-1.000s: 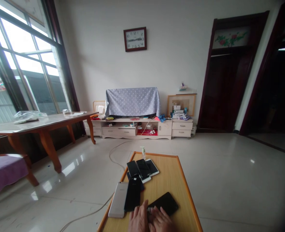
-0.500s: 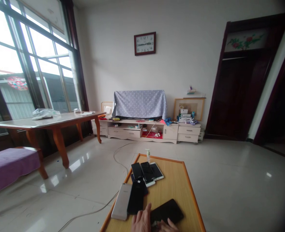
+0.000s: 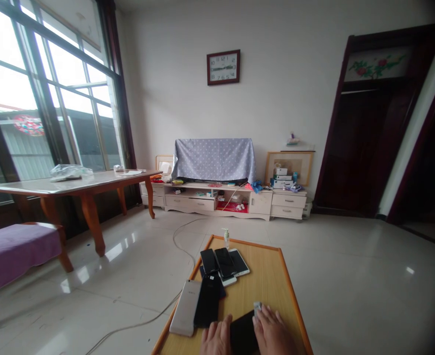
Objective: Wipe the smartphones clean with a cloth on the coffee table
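Note:
A black smartphone [image 3: 242, 331] lies on the small wooden table right in front of me. My left hand [image 3: 216, 337] is at its left edge with the fingers curled, steadying it. My right hand [image 3: 274, 331] lies across the phone's right part and hides it. Under its fingertips, at the phone's far corner, a small pale cloth or wipe [image 3: 257, 306] pokes out. Left of my hands are a black phone [image 3: 207, 301] and a silver-white phone [image 3: 185, 308]. Beyond them several more phones [image 3: 225, 262] overlap in a pile.
A pump bottle [image 3: 226, 238] stands at the far end of the wooden table [image 3: 265, 266]. A cable [image 3: 143, 323] runs over the floor on the left. Farther off are a long table [image 3: 106, 178], a purple-covered bench [image 3: 21, 251] and a low cabinet [image 3: 191, 203].
My right hand has moved from the phone's near edge up and right to its far corner, with the pale cloth now showing at the fingertips. My left hand has barely moved.

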Motion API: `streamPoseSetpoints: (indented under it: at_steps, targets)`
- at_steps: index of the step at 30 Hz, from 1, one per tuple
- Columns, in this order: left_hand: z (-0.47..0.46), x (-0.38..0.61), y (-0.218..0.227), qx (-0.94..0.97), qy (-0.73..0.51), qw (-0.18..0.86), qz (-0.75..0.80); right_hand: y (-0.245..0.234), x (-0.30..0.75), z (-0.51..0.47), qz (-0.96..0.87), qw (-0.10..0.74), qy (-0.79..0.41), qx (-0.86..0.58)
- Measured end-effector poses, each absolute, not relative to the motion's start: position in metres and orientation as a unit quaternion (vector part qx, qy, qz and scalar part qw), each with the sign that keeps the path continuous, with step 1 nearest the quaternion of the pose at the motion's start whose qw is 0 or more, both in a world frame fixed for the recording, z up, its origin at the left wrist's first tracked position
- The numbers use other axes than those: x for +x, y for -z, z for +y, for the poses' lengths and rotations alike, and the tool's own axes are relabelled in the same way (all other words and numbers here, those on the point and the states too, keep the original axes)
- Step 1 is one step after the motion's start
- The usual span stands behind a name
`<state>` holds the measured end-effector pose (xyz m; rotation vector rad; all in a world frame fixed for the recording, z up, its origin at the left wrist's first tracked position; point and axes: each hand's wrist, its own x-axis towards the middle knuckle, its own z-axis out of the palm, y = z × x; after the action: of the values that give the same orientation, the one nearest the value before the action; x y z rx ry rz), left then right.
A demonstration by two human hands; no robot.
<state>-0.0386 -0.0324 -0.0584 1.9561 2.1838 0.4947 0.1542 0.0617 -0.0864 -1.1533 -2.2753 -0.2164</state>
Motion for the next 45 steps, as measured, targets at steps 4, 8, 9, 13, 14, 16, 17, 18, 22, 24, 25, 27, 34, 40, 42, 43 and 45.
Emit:
streamPoseSetpoints:
  at_steps: [4,8,9,13,14,16,17,18,22,24,25,27,34,40,42,43,45]
  targets:
    - [-0.031,-0.039,0.062,0.640,-0.166,0.097,0.744,0.112,0.128,0.047,-0.896,0.325,0.090,-0.290]
    - [-0.031,-0.039,0.057,0.640,-0.144,0.119,0.745,0.107,0.122,0.041,-0.915,0.308,0.077,-0.250]
    - [-0.032,-0.038,0.055,0.641,-0.140,0.126,0.744,0.101,0.126,0.043,-0.909,0.294,0.075,-0.284]
    - [-0.035,-0.038,0.051,0.652,-0.139,0.119,0.736,0.079,0.143,0.054,-0.860,0.279,0.064,-0.423]
    - [-0.035,-0.038,0.052,0.653,-0.142,0.107,0.736,0.078,0.142,0.055,-0.856,0.282,0.064,-0.429]
    - [-0.033,-0.038,0.058,0.651,-0.150,0.084,0.739,0.082,0.135,0.051,-0.866,0.292,0.057,-0.403]
    - [-0.032,-0.038,0.062,0.649,-0.155,0.075,0.741,0.084,0.129,0.048,-0.877,0.296,0.049,-0.375]
    - [-0.031,-0.038,0.064,0.648,-0.159,0.070,0.742,0.087,0.124,0.045,-0.890,0.296,0.039,-0.344]
    - [-0.029,-0.038,0.065,0.652,-0.163,0.096,0.735,0.085,0.121,0.043,-0.903,0.285,0.007,-0.322]
    - [-0.030,-0.037,0.059,0.657,-0.141,0.113,0.732,0.080,0.134,0.052,-0.876,0.295,0.005,-0.382]
    - [-0.031,-0.037,0.056,0.658,-0.130,0.116,0.732,0.078,0.141,0.057,-0.859,0.303,0.010,-0.413]
    - [-0.032,-0.037,0.051,0.660,-0.120,0.114,0.733,0.078,0.152,0.064,-0.836,0.314,0.021,-0.450]
    - [-0.032,-0.035,0.056,0.655,-0.141,0.076,0.739,0.097,0.131,0.036,-0.911,0.258,0.009,-0.322]
    - [-0.032,-0.032,0.048,0.651,-0.149,0.120,0.734,0.065,0.159,0.038,-0.879,0.236,0.002,-0.414]
    - [-0.033,-0.030,0.040,0.651,-0.130,0.134,0.736,0.060,0.171,0.043,-0.862,0.227,0.023,-0.452]
    - [-0.033,-0.030,0.037,0.648,-0.119,0.139,0.739,0.061,0.172,0.044,-0.862,0.226,0.035,-0.453]
    - [-0.033,-0.029,0.032,0.645,-0.107,0.147,0.742,0.072,0.166,0.041,-0.878,0.232,0.057,-0.416]
